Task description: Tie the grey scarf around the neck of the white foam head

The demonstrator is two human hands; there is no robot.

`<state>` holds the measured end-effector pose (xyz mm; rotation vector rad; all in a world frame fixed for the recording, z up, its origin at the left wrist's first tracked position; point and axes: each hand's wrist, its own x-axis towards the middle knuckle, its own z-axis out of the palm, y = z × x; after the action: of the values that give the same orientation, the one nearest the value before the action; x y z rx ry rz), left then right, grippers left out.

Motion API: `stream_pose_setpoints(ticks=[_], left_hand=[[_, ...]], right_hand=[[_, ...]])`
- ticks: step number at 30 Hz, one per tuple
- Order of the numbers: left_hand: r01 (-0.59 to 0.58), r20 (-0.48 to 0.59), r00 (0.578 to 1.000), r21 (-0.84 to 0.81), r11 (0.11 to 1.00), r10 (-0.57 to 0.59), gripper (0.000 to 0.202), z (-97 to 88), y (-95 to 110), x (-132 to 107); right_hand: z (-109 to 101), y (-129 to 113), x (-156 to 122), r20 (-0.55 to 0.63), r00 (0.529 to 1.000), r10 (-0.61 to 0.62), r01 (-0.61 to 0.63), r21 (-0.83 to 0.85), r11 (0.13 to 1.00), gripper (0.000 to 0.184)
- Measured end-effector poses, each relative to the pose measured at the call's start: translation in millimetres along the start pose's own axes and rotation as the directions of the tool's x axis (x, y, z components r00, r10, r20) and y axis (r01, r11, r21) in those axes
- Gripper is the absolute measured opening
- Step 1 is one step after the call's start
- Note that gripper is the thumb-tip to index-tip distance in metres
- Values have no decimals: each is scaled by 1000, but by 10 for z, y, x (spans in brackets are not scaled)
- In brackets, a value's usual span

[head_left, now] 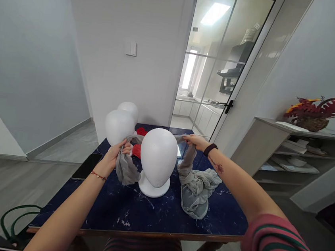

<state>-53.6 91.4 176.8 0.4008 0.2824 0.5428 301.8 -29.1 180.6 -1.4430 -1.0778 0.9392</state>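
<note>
A white foam mannequin head (158,158) stands on its round base in the middle of a dark blue marbled table (134,214). A long grey scarf (196,188) passes behind the head. My left hand (115,156) is closed on one end of the scarf, left of the head. To the right, my right hand (194,141) pinches the scarf near the head's top, and the rest hangs down and piles on the table. Two more white mannequin heads (119,126) stand behind on the left, with red cloth (137,150) near them.
A black phone (87,166) lies at the table's left edge. A glass door (221,67) to a kitchen is behind the table. A grey shelf unit (296,155) with a basket of red leaves stands at the right. A green-handled bag (15,221) sits on the floor at the left.
</note>
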Motion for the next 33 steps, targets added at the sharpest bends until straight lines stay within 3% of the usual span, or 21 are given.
stream_pose_setpoints(ticks=[3,6,8,13,19,27,30,33], left_hand=[[57,-85,995,24,998,-55,30,-233,-114,-110],[138,-138,982,35,990,-132,28,-455,-252,-219],[190,-151,972,39,981,-182,27,-559,-374,-262],[209,-201,958,-8,978,-206,26,-685,-623,-275],[91,-108,988,-179,980,-111,27,-856,-584,-172],[4,-150,988,-244,970,-42,31,-1032,-519,89],[-20,-158,987,-250,968,-21,32,-1069,-492,138],[-27,-162,987,-255,967,-15,33,-1101,-467,138]], right_hand=[[16,215,-242,-10,998,64,-64,-258,964,14],[-6,392,-501,-34,999,34,-48,-634,771,35],[-37,505,-643,-80,997,-8,-55,-751,658,37],[-130,813,-908,-259,965,-26,-185,-750,635,21],[-255,1110,-1090,-376,926,47,-275,-584,764,22],[-715,1038,-960,-458,887,-55,-232,-547,805,23],[-889,954,-987,-537,836,-113,-221,-518,826,24],[-1036,861,-1046,-672,723,-162,-211,-438,874,20]])
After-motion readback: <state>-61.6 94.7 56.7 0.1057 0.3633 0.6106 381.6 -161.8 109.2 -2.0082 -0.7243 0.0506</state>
